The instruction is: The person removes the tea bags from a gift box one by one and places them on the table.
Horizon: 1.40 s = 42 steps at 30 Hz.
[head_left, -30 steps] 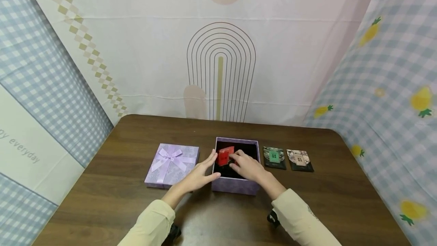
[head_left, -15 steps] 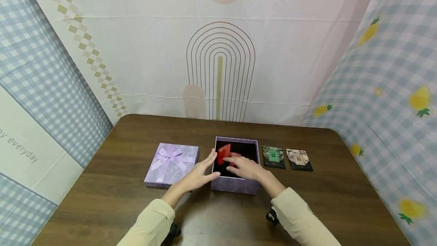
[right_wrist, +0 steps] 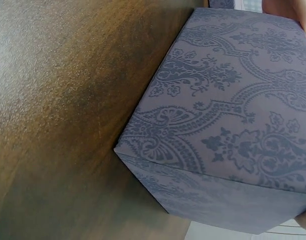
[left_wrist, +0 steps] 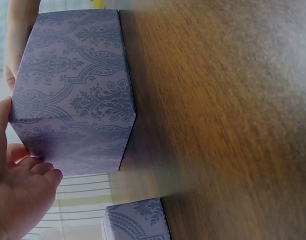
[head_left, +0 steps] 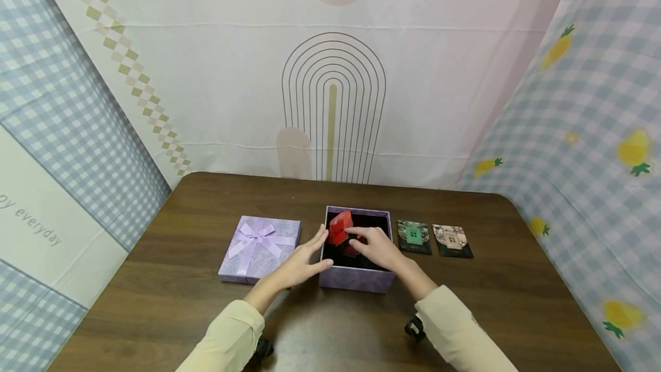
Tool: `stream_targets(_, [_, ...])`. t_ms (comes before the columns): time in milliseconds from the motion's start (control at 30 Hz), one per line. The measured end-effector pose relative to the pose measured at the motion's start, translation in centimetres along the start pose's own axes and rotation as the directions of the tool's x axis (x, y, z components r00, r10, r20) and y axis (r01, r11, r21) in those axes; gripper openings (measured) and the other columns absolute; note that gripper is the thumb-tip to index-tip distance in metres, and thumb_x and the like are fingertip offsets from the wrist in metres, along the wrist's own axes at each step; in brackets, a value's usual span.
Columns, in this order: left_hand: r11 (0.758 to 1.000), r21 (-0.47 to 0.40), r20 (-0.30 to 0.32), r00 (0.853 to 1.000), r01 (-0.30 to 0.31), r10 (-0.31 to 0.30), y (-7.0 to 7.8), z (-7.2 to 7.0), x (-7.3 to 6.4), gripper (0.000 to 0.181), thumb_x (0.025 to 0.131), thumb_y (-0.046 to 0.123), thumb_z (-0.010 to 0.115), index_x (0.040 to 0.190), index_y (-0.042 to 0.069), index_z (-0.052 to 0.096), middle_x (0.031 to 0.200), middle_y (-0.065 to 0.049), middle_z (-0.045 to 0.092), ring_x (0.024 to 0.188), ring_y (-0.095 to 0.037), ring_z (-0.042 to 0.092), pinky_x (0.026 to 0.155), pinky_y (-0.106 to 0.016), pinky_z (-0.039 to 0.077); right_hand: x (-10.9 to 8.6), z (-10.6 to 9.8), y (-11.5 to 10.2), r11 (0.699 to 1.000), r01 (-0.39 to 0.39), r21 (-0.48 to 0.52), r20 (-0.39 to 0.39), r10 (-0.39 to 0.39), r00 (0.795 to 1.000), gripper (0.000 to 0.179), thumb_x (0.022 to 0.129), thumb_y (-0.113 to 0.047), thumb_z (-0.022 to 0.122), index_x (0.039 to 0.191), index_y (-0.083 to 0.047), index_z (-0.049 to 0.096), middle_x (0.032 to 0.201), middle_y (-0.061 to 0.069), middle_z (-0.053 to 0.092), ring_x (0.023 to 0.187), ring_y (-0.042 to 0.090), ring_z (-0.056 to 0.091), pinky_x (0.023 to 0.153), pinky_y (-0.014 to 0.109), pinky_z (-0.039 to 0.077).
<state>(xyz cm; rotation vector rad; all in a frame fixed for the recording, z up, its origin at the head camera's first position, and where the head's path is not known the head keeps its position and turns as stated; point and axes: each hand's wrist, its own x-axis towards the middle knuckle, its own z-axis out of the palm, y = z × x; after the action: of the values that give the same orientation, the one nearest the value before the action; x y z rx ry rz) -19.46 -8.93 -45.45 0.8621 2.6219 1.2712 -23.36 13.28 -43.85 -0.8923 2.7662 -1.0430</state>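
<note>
An open purple box [head_left: 353, 280] with a black inside stands mid-table, its sides patterned in the left wrist view. My left hand [head_left: 298, 266] touches the box's left side, fingers stretched along the rim and thumb at the front corner. In the left wrist view, my left hand [left_wrist: 23, 185] has its fingertips against the box wall [left_wrist: 75, 75]. Over the box, my right hand [head_left: 379, 248] pinches a glossy red flat packet [head_left: 339, 227] between index finger and thumb, tilted upright near the left wall. A darker red patch [head_left: 350, 250] shows lower inside.
A purple lid [head_left: 258, 250] with a ribbon bow lies left of the box. To the right lie a green-and-black packet [head_left: 414, 237] and a beige-and-black packet [head_left: 453, 240]. Patterned cloths hang behind and beside the brown table [head_left: 330, 332].
The red packet has tipped more upright and moved slightly up and away inside the box, with my right fingers following it. My left hand has stayed at the box's side.
</note>
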Motion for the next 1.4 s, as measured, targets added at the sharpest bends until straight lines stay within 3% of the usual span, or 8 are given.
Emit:
stream_targets(133, [1.000, -0.005, 0.002, 1.000, -0.003, 0.003, 0.0, 0.0, 0.0, 0.069, 0.089, 0.025, 0.058, 0.141, -0.005, 0.024, 0.149, -0.020, 0.012, 0.133, -0.033, 0.024, 0.105, -0.049, 0.025, -0.2, -0.3, 0.1, 1.000, -0.010, 0.030, -0.059, 0.011, 0.998, 0.034, 0.084, -0.001, 0.055, 0.117, -0.002, 0.061, 0.057, -0.006, 0.036, 0.041, 0.002, 0.026, 0.042, 0.018, 0.030])
stream_targets(233, [1.000, -0.003, -0.001, 1.000, -0.006, 0.006, -0.1, 0.0, 0.1, 0.069, 0.089, 0.025, 0.058, 0.141, -0.006, 0.024, 0.149, -0.020, 0.012, 0.133, -0.033, 0.024, 0.105, -0.049, 0.025, -0.4, -0.6, 0.2, 0.998, -0.034, 0.059, -0.122, 0.041, 0.992, 0.034, 0.081, 0.002, 0.054, 0.114, -0.002, 0.063, 0.060, -0.004, 0.044, 0.040, 0.002, 0.025, 0.040, 0.018, 0.027])
stream_targets(433, [1.000, 0.012, -0.003, 1.000, -0.001, 0.001, 0.0, 0.0, 0.0, 0.069, 0.089, 0.024, 0.058, 0.140, -0.007, 0.024, 0.149, -0.019, 0.011, 0.133, -0.032, 0.023, 0.106, -0.047, 0.024, -1.1, -2.0, 0.4, 0.977, -0.108, 0.185, -0.232, 0.151, 0.961, 0.035, 0.083, 0.003, 0.053, 0.115, -0.004, 0.063, 0.071, 0.009, 0.067, 0.045, 0.005, 0.045, 0.040, 0.019, 0.027])
stream_targets(567, [1.000, 0.015, -0.007, 1.000, -0.005, 0.005, 0.1, 0.0, 0.0, 0.069, 0.089, 0.024, 0.058, 0.140, -0.006, 0.024, 0.149, -0.019, 0.011, 0.133, -0.033, 0.023, 0.106, -0.047, 0.024, -1.9, -3.6, 0.4, 0.937, -0.096, 0.336, -0.284, 0.198, 0.938, 0.033, 0.085, 0.006, 0.051, 0.116, 0.004, 0.060, 0.084, 0.020, 0.067, 0.060, 0.009, 0.061, 0.046, 0.018, 0.038])
stream_targets(767, [1.000, 0.018, -0.013, 1.000, -0.019, 0.019, 0.0, 0.1, 0.0, 0.068, 0.089, 0.024, 0.058, 0.139, -0.009, 0.025, 0.149, -0.020, 0.012, 0.133, -0.033, 0.023, 0.106, -0.048, 0.024, -3.0, -5.3, 3.2, 0.847, -0.079, 0.525, -0.344, 0.297, 0.891, 0.032, 0.088, 0.007, 0.050, 0.120, 0.010, 0.053, 0.105, 0.031, 0.060, 0.066, 0.002, 0.061, 0.067, 0.022, 0.052])
stream_targets(833, [1.000, 0.015, -0.016, 1.000, -0.016, 0.016, 0.1, 0.0, 0.0, 0.068, 0.089, 0.023, 0.058, 0.139, -0.009, 0.025, 0.149, -0.020, 0.011, 0.134, -0.033, 0.023, 0.106, -0.048, 0.023, -3.4, -5.9, 3.9, 0.813, -0.082, 0.577, -0.354, 0.340, 0.871, 0.034, 0.089, 0.007, 0.048, 0.122, 0.011, 0.050, 0.107, 0.027, 0.060, 0.068, 0.001, 0.061, 0.069, 0.021, 0.052])
stream_targets(1067, [1.000, 0.016, -0.014, 1.000, -0.017, 0.017, 0.0, 0.2, 0.1, 0.068, 0.090, 0.024, 0.057, 0.139, -0.008, 0.025, 0.149, -0.021, 0.012, 0.133, -0.034, 0.023, 0.106, -0.049, 0.024, -5.5, -7.4, 6.1, 0.708, -0.095, 0.700, -0.358, 0.463, 0.811, 0.036, 0.090, 0.005, 0.047, 0.126, 0.011, 0.045, 0.087, -0.013, 0.063, 0.067, 0.000, 0.059, 0.067, 0.014, 0.050])
stream_targets(1400, [1.000, 0.015, -0.013, 1.000, -0.020, 0.020, -0.1, 0.2, 0.0, 0.068, 0.090, 0.024, 0.057, 0.139, -0.009, 0.024, 0.149, -0.021, 0.012, 0.133, -0.034, 0.024, 0.106, -0.049, 0.024, -8.7, -8.3, 9.4, 0.652, -0.076, 0.754, -0.378, 0.525, 0.763, 0.029, 0.091, 0.004, 0.046, 0.118, 0.000, 0.055, 0.081, -0.011, 0.064, 0.065, 0.001, 0.058, 0.062, 0.015, 0.050])
